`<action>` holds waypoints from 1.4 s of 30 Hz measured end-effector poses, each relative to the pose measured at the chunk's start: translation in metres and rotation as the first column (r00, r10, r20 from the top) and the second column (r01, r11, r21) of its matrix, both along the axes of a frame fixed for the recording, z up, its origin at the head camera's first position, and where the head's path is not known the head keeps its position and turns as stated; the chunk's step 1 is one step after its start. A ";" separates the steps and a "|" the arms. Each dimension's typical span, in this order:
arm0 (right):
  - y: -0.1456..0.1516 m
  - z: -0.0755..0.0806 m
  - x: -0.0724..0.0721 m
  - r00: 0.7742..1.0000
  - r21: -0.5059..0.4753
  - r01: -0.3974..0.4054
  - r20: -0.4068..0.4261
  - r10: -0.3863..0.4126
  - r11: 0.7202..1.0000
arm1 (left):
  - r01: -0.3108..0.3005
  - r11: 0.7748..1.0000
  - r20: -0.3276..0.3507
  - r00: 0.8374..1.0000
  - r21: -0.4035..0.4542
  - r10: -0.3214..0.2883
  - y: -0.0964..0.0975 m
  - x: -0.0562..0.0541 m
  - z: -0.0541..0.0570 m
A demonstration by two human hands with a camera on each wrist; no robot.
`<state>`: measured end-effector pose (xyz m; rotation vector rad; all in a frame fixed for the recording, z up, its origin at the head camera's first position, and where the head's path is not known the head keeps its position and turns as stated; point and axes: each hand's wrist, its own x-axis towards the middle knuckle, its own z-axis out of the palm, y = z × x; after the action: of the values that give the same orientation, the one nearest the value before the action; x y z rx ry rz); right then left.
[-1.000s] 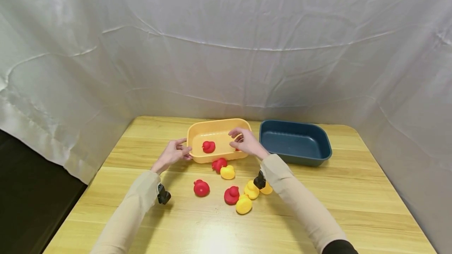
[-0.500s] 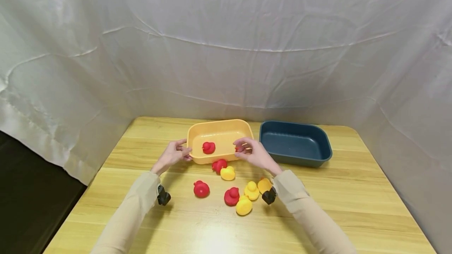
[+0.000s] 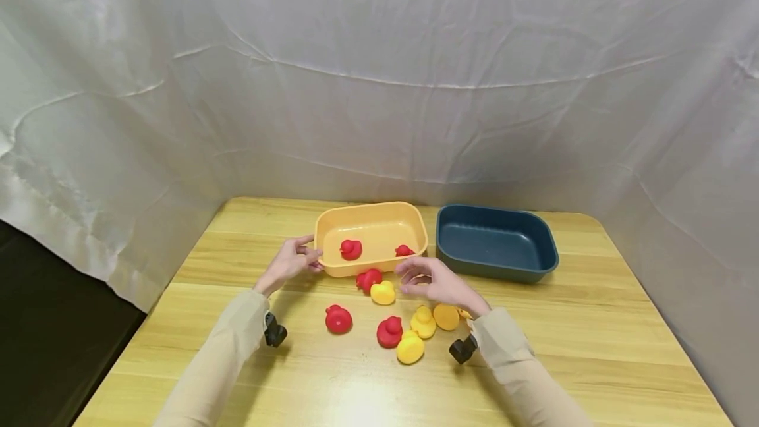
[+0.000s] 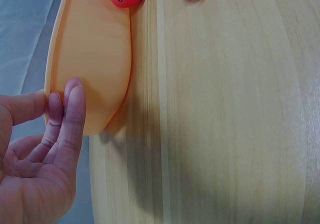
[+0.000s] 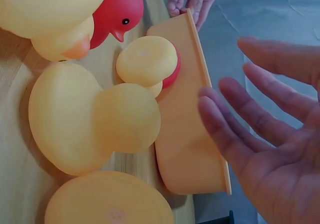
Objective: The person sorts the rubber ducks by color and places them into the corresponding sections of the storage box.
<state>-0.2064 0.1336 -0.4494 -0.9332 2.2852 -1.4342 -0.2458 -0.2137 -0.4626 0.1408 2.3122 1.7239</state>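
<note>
Duck count by colour: red ducks (image 3: 338, 320) are totalling five, two of them lying inside the orange tray (image 3: 376, 232) and three lying on the table (image 3: 605, 328); yellow ducks (image 3: 410, 348) are numbering at least four, all lying on the table. One more yellow patch (image 3: 465, 314) is showing near the right cuff, partly hidden; whether it is belonging to the fourth or making a fifth is remaining unclear. Trays are coming to two, one orange and one dark blue tray (image 3: 498, 242). Hands are counting two, left hand (image 3: 289, 259) and right hand (image 3: 439, 281); sleeves (image 3: 231, 341), two; black wrist devices (image 3: 464, 349), two, one sitting at each wrist; the table is standing as one
</note>
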 end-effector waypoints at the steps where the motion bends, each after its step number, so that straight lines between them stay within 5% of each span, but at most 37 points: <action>1: 0.000 0.000 0.001 1.000 0.003 -0.015 -0.007 0.015 1.000 | 0.000 1.000 -0.002 1.000 0.001 0.000 0.000 0.000 0.000; 20: 0.000 -0.004 0.012 0.978 0.048 -0.197 0.076 0.193 0.979 | -0.015 1.000 -0.002 1.000 -0.021 0.015 0.001 0.002 0.001; 30: -0.007 -0.009 0.010 0.971 0.132 -0.238 0.039 0.235 0.962 | -0.014 1.000 -0.004 1.000 -0.001 0.014 0.001 0.001 0.000; 42: -0.014 -0.011 0.009 0.964 0.186 -0.263 0.098 0.248 0.947 | -0.015 1.000 0.000 1.000 -0.010 0.015 0.001 0.000 0.000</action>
<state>-0.1977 0.1194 -0.4605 -1.0507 2.1145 -1.0928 -0.2457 -0.2124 -0.4630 0.1220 2.3277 1.7185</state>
